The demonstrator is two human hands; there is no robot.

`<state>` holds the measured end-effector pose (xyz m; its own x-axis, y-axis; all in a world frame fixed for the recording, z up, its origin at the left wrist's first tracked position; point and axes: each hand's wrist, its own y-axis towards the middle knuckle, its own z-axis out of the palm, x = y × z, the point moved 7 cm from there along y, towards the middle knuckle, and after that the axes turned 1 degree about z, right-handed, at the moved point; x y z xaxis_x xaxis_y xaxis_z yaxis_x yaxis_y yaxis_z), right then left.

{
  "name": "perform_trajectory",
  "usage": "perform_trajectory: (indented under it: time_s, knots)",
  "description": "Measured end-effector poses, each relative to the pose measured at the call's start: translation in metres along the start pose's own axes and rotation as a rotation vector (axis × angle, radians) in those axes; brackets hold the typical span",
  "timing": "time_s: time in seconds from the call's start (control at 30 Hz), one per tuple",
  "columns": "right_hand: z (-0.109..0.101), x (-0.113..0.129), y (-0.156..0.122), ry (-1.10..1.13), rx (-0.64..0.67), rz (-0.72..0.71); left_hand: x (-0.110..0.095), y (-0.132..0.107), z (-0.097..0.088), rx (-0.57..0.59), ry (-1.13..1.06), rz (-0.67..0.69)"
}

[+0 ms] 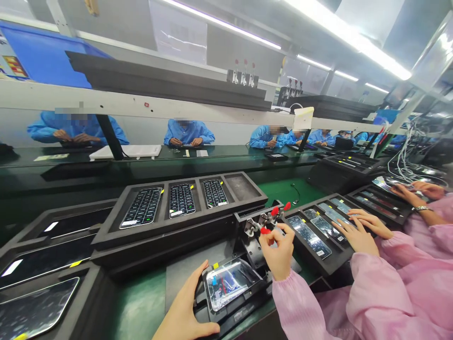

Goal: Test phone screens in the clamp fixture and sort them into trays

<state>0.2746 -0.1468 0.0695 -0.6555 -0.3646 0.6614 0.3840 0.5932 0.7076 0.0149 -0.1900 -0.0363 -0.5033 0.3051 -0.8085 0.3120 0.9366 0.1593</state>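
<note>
My left hand (186, 307) spans the left end of a black fixture (240, 314), thumb on the near side and fingers on the far side. In the fixture lies a phone screen (231, 282), glossy and reflective, with a yellow tab at its far left corner. My right hand (278, 250), in a pink sleeve, has its fingers curled at a red-tipped toggle clamp handle (264, 231) on the fixture's right side. Two more red clamp handles (275, 211) stand behind it on the black clamp block. My fingers partly hide the clamp.
A foam tray (184, 224) behind the fixture holds several phone panels. More trays with dark screens (38, 302) stand at left. At right, a co-worker's hands (359, 231) reach over another tray (332, 269). Further workers in blue sit across the bench, beneath a shelf (212, 109).
</note>
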Motion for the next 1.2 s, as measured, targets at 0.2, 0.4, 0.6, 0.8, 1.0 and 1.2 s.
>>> perform_trajectory:
  time_s: [0.2,0.4,0.6,0.8,1.0,1.2]
  knots:
    - [-0.019,0.028,0.058,-0.057,-0.017,-0.215,-0.021,0.021,0.023,0.074,0.130,0.055]
    - [-0.011,0.032,0.071,-0.121,0.255,-0.347,-0.034,0.037,0.037,0.143,0.195,0.098]
    - [-0.027,-0.007,-0.001,-0.375,0.134,-0.337,-0.025,0.030,0.036,0.121,0.126,0.111]
    - [-0.008,-0.033,-0.025,-0.592,0.379,-0.244,-0.026,0.030,0.038,0.148,0.132,0.102]
    - [-0.022,-0.039,-0.015,-0.154,0.202,-0.137,-0.024,0.028,0.036,0.121,0.092,0.091]
    - [-0.004,-0.046,-0.001,-0.114,0.326,-0.032,-0.020,0.027,0.036,0.139,0.108,0.060]
